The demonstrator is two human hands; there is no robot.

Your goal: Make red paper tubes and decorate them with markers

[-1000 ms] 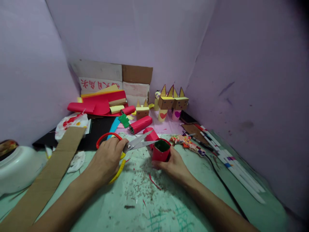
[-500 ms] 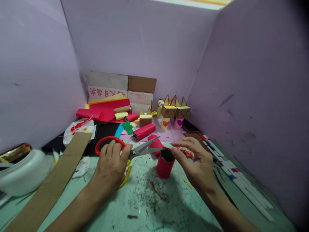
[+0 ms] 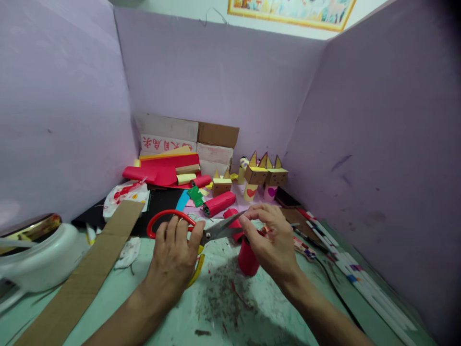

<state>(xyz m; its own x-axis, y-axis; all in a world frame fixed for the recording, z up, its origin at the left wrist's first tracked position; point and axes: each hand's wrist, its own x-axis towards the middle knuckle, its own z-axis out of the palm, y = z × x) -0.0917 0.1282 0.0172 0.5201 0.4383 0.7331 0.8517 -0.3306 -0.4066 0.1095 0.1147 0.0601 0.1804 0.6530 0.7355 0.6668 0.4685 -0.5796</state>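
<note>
Red-handled scissors (image 3: pixel 219 229) lie under the closed fingers of my left hand (image 3: pixel 176 254), blades pointing right and narrowly apart. The tip reaches the thumb and fingers of my right hand (image 3: pixel 272 238). Those fingers are pinched together; what they hold, if anything, is hidden. Just below them a red paper tube (image 3: pixel 248 259) stands upright on the table, its top partly covered by my right hand. Beneath my left hand a yellow curved piece (image 3: pixel 198 271) pokes out. Behind the blades lies another red roll (image 3: pixel 232 216), partly hidden.
A cardboard strip (image 3: pixel 82 269) and a white pot (image 3: pixel 39 259) are at the left. Red paper (image 3: pixel 169 168) and box-headed paper figures (image 3: pixel 256 175) stand at the back. White marker pens (image 3: pixel 370 283) line the right side. Scraps litter the pale green table (image 3: pixel 144 307).
My right hand has moved left and its fingers have come together at the scissors' tip. The blades have drawn closer together. The camera has tilted up slightly.
</note>
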